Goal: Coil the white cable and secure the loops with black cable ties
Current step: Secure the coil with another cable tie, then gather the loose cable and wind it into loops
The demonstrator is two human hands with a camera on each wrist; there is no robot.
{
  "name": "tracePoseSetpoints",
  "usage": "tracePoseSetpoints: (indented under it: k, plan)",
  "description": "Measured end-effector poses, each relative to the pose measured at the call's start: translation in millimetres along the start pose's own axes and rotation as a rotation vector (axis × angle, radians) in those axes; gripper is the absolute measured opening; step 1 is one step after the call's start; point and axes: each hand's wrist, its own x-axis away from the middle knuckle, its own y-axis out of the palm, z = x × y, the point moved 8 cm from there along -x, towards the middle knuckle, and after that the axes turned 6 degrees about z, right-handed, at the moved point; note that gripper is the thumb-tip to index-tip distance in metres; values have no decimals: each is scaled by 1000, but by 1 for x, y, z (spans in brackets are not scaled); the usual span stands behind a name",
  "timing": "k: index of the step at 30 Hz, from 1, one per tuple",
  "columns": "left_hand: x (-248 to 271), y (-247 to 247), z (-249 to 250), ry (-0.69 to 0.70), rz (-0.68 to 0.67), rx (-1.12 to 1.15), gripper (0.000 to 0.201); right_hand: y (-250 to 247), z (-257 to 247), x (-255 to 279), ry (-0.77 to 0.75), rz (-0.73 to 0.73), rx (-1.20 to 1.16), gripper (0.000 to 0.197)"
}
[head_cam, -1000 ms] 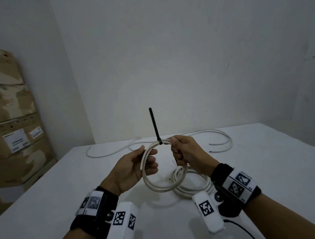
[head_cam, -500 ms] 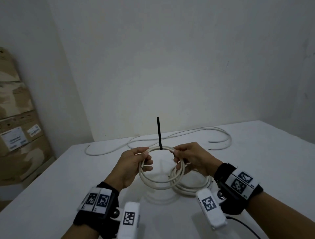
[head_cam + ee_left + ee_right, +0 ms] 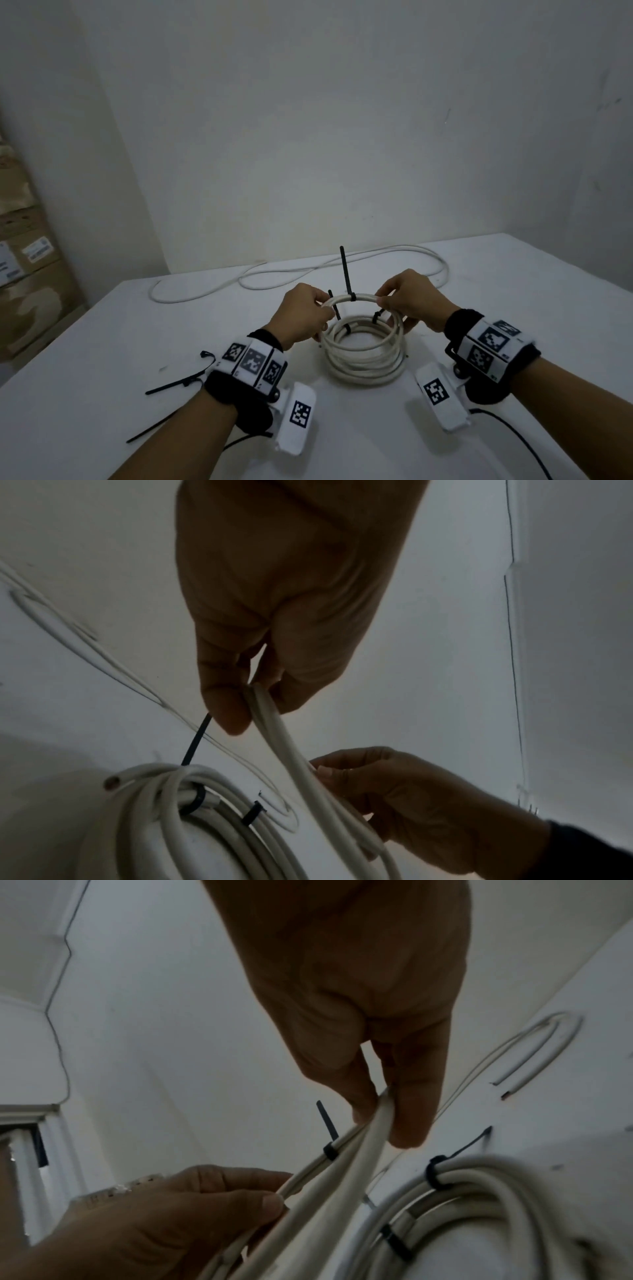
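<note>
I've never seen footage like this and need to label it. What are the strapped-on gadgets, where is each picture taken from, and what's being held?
No machine: a person's two hands. The marker-patterned wristbands carry cameras; the big picture comes from a head camera, the two dim ones look along each wrist. The left hand and right hand pinch a small white cable coil bound by an upright black cable tie. Below it, on the white table, lies a bigger tied coil, with spare ties and loose cable.

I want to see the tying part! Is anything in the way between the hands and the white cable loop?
Nothing visible is. The left hand and right hand already pinch the small white cable loop on either side of its black cable tie, just above the bigger tied coil on the table.
</note>
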Motion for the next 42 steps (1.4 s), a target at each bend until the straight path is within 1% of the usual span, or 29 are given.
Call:
tracePoseSetpoints:
  k: [4,6,7,11,15,18,19,20,22,23,24,26,28,30,34,38,42]
  plan:
    - [-15,24,0,22,-43,-194,27,-2,11,-7,14,-17,155,10]
    - [-19,30,-4,42,-37,-280,22,0,17,-11,15,-24,232,14]
    - [-20,33,-6,49,-39,-303,19,3,20,-12,18,-31,267,15]
    - [-20,41,-14,68,-59,-394,21,11,30,-14,2,-24,387,19]
    - [-21,43,-19,51,-66,-430,22,10,28,-13,-74,-11,585,29]
    - [-21,42,-20,51,-63,-502,28,14,33,-9,-63,-92,612,40]
    - [-20,40,-20,48,-62,-524,30,13,34,-8,-56,-101,611,46]
    - [-22,38,-19,41,-59,-532,37,9,34,-8,-54,-93,608,49]
    - [-26,29,-17,10,-40,-501,63,-5,33,-14,-31,-53,539,45]
    - [-29,24,-15,-5,-32,-478,69,-12,34,-19,-10,-42,476,40]
    - [-31,20,-12,-8,-23,-455,67,-18,35,-23,10,-39,418,35]
    - [-36,11,-3,10,-5,-412,55,-30,38,-35,36,-26,352,26]
    - [-44,4,5,41,16,-371,41,-41,42,-48,54,-6,347,20]
    - [-53,0,9,66,34,-349,33,-47,45,-62,63,4,382,20]
    - [-76,-2,7,60,49,-354,24,-52,50,-96,43,-15,550,27]
    - [-95,0,3,54,41,-356,19,-50,60,-127,14,-66,823,36]
    - [-112,5,-1,58,35,-363,19,-47,68,-157,-24,-65,930,34]
